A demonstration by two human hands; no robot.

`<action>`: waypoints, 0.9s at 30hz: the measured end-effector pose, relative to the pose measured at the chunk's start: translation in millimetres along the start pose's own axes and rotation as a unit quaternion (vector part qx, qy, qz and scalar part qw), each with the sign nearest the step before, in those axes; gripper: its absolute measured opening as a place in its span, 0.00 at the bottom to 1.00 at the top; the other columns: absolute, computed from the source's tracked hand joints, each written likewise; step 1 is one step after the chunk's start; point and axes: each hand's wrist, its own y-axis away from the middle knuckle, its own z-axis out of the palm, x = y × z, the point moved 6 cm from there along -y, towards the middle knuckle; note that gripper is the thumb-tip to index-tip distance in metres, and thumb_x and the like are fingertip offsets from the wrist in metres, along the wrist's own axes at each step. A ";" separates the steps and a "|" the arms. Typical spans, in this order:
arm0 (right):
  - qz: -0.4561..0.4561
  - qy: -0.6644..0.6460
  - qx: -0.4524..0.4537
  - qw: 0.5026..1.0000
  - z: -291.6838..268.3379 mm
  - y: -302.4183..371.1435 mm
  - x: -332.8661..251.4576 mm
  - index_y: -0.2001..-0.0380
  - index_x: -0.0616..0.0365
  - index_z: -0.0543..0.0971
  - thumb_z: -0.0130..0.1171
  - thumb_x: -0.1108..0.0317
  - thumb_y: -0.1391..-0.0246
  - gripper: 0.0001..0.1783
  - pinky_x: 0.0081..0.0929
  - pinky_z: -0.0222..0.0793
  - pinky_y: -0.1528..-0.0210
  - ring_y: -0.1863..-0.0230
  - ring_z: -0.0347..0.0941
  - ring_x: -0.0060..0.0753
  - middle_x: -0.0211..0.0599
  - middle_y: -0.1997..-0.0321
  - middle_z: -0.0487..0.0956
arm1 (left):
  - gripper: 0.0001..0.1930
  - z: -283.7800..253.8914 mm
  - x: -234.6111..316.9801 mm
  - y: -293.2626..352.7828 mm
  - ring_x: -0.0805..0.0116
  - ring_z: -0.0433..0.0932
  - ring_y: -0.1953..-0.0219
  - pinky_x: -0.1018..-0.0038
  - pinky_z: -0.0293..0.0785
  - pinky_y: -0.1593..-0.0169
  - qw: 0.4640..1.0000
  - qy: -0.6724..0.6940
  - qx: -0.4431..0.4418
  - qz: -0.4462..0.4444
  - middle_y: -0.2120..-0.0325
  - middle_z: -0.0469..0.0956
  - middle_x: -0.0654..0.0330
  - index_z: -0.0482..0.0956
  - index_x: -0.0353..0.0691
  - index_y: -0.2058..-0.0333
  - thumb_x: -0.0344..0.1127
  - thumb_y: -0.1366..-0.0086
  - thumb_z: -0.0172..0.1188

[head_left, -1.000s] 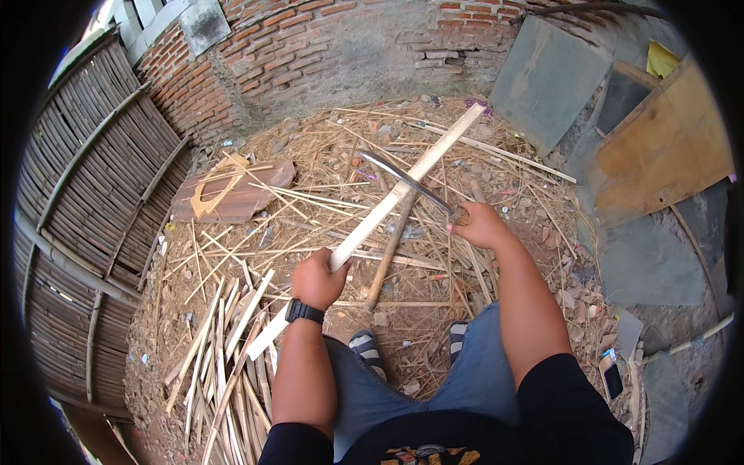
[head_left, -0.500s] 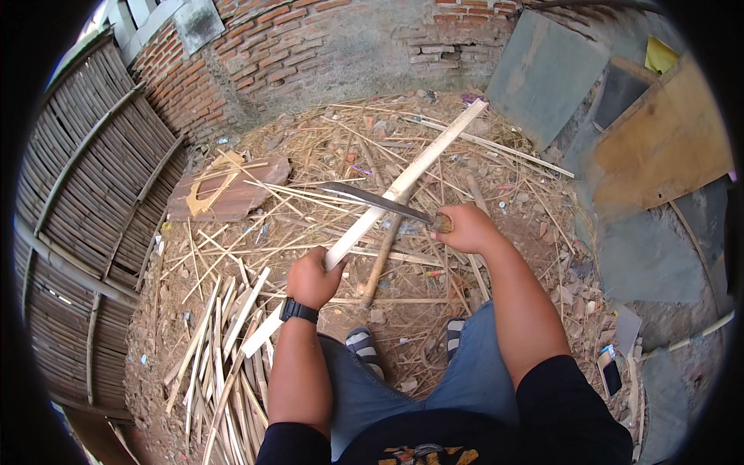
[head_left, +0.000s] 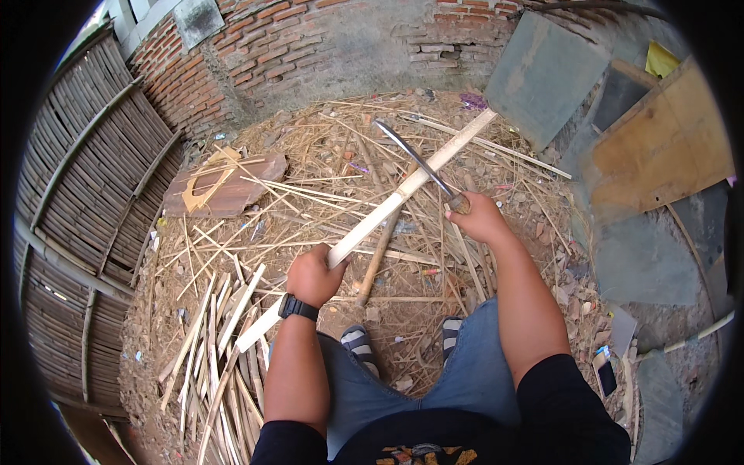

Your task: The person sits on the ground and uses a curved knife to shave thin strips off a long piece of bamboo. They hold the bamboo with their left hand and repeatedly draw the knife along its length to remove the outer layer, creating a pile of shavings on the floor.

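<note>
My left hand (head_left: 311,277) is closed round the lower part of a long pale wooden strip (head_left: 377,222), probably split bamboo, that slants up to the far right. Its near end sticks out below my wrist. In my right hand (head_left: 482,218) is the short wooden handle of a machete (head_left: 412,155). The dark, slightly curved blade crosses the strip above its middle, its tip pointing far left. Whether the edge bites into the strip cannot be made out. Beneath the strip a round pole (head_left: 377,262) lies on the ground.
A heap of split strips (head_left: 221,372) lies at my near left, beside a bamboo fence (head_left: 77,209). A brown board (head_left: 246,194) rests farther off. Grey sheets (head_left: 542,77) and a tan panel (head_left: 659,147) lean at the right. A phone (head_left: 604,370) lies near right.
My right hand and the machete have moved a little away and to the right along the strip. The blade has turned, its tip now pointing farther away. My left hand keeps its hold.
</note>
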 end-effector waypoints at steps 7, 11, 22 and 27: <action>-0.089 0.124 -0.125 0.980 23.6 24.3 -53.5 0.39 0.54 0.80 0.74 0.51 0.47 0.35 0.44 0.74 0.38 0.41 0.79 0.54 0.53 0.44 0.83 | 0.23 4.4 -6.8 0.1 0.43 0.83 0.70 0.54 0.78 0.64 1.000 -0.026 -0.016 0.001 0.76 0.82 0.46 0.81 0.37 0.70 0.55 0.39 0.72; -0.056 0.109 -0.082 0.989 20.3 19.8 -40.4 0.39 0.53 0.80 0.73 0.51 0.47 0.34 0.44 0.74 0.38 0.42 0.80 0.53 0.51 0.44 0.83 | 0.24 5.6 -0.7 -0.7 0.43 0.83 0.70 0.53 0.79 0.63 1.000 -0.023 -0.015 0.016 0.76 0.82 0.46 0.80 0.37 0.70 0.55 0.39 0.71; -0.060 0.081 -0.031 0.994 3.9 14.5 -27.2 0.39 0.55 0.80 0.74 0.51 0.47 0.35 0.44 0.74 0.38 0.41 0.80 0.53 0.54 0.43 0.83 | 0.23 6.4 -0.5 -1.4 0.43 0.83 0.70 0.54 0.79 0.63 1.000 -0.017 -0.013 0.016 0.76 0.82 0.46 0.81 0.37 0.69 0.54 0.39 0.72; -0.082 0.108 -0.104 0.985 18.7 21.4 -47.6 0.40 0.59 0.80 0.75 0.52 0.49 0.36 0.43 0.74 0.39 0.42 0.80 0.55 0.56 0.45 0.83 | 0.22 8.1 -4.0 -0.4 0.43 0.83 0.70 0.54 0.79 0.63 0.999 -0.021 -0.022 0.010 0.76 0.82 0.46 0.81 0.37 0.69 0.54 0.39 0.72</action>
